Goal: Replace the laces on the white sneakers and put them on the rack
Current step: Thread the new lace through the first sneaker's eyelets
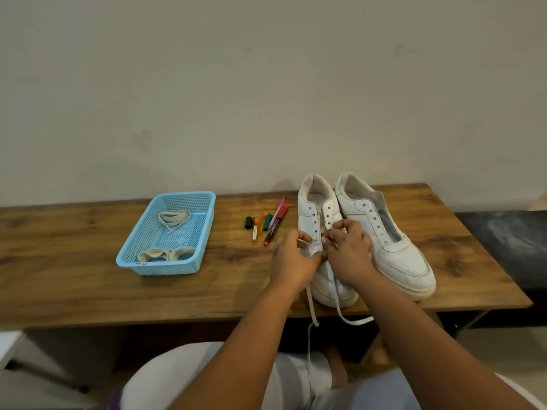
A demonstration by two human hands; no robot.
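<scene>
As hands (322,255) pinch lace (310,303), eyelets bare

Both hands (322,255) pinching lace (310,303) at sneaker (318,211)

– What sits left on the brown wooden table (88,279)?
– The blue plastic mesh basket (204,232), cream laces (174,218) inside.
– And right?
– Two white leather sneakers (393,241) side by side; coloured marker pens (270,223) lie between.

Bare table (74,279) left of basket (204,220)
</scene>
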